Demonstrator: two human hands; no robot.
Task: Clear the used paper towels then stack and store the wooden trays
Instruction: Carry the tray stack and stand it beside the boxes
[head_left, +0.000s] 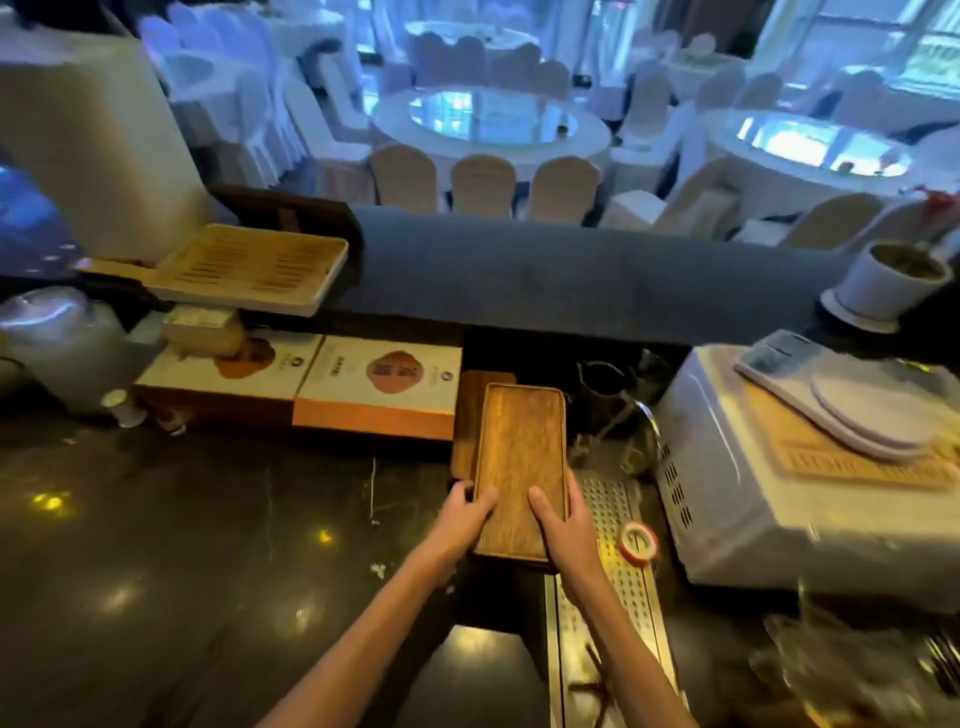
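Observation:
A long brown wooden tray (521, 457) lies lengthwise away from me on the dark counter, resting partly on another wooden tray (466, 421) whose left edge sticks out beneath it. My left hand (466, 514) grips the top tray's near left edge, thumb on its surface. My right hand (563, 525) grips the near right edge the same way. A paler slatted tray (249, 267) sits on the raised ledge at the left. No paper towels are visible.
Two orange-and-white boxes (379, 387) stand left of the trays. A white appliance (769, 478) with a scale and mat on top is at the right. A perforated metal drain strip (618, 561) with a tape roll (638, 541) runs beside my right hand. A white pot (888, 286) stands on the ledge.

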